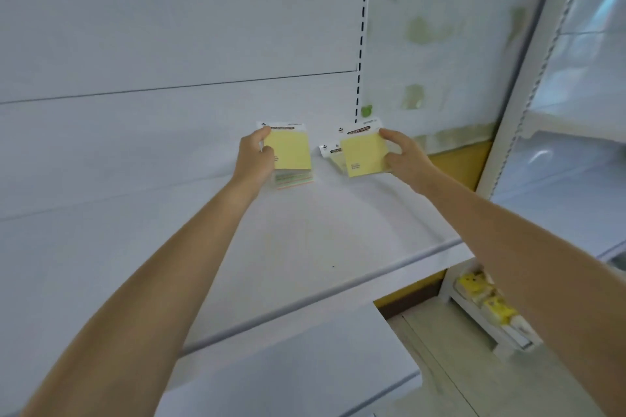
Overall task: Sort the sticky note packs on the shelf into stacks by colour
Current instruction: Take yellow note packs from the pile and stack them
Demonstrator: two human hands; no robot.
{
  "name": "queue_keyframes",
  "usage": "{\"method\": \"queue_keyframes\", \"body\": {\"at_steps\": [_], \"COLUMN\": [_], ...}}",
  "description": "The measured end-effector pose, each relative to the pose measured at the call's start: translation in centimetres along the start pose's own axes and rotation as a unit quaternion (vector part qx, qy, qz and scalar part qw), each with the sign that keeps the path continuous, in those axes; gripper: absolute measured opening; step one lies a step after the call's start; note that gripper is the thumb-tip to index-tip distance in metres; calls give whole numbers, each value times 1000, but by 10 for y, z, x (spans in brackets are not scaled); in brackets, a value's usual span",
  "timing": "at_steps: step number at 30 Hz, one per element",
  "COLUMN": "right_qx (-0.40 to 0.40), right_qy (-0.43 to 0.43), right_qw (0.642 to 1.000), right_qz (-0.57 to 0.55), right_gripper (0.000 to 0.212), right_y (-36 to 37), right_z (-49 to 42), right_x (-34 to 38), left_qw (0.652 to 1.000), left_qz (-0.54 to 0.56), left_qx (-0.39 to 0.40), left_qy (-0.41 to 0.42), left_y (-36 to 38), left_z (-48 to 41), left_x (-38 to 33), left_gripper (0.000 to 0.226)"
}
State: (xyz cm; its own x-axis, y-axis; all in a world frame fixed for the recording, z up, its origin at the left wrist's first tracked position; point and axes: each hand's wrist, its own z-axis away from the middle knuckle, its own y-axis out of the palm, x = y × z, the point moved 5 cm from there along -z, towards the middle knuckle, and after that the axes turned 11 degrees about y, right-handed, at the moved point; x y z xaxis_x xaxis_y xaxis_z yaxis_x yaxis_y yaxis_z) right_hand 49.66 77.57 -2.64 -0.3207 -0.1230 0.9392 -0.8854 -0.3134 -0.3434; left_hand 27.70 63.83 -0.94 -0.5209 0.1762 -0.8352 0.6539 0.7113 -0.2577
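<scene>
My left hand grips a yellow sticky note pack by its left edge, at the back of the white shelf. Under that pack lies a pack with green and pink stripes, only its lower edge showing. My right hand holds a second yellow sticky note pack by its right edge, a little above the shelf. Another pack lies behind and to the left of it, mostly hidden.
The shelf's rounded front edge runs diagonally below my arms, with a lower white shelf beneath. A slotted upright divides the back panel. To the right stands another rack holding yellow packaged items near the floor.
</scene>
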Motion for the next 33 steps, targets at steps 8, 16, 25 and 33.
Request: {"method": "queue_keyframes", "body": {"at_steps": [8,16,25,33], "right_qx": [52,91,114,111], "right_qy": [47,29,3,-39], "right_qw": [995,984,990,990], "right_qz": [71,147,80,78], "right_gripper": [54,46,43,43], "right_y": [9,31,13,-18], "right_z": [-72,-118,-132,-120], "right_x": [-4,-22,-31,-33], "left_qw": [999,994,994,973], "left_qz": [-43,-72,-88,-185], "left_qx": [3,-57,-17,99], "left_qy": [-26,-61,-70,-92], "left_y": [32,55,108,156], "left_z": [-31,-40,-34,-34], "left_x": [14,13,7,4], "left_gripper": [44,48,35,34]}}
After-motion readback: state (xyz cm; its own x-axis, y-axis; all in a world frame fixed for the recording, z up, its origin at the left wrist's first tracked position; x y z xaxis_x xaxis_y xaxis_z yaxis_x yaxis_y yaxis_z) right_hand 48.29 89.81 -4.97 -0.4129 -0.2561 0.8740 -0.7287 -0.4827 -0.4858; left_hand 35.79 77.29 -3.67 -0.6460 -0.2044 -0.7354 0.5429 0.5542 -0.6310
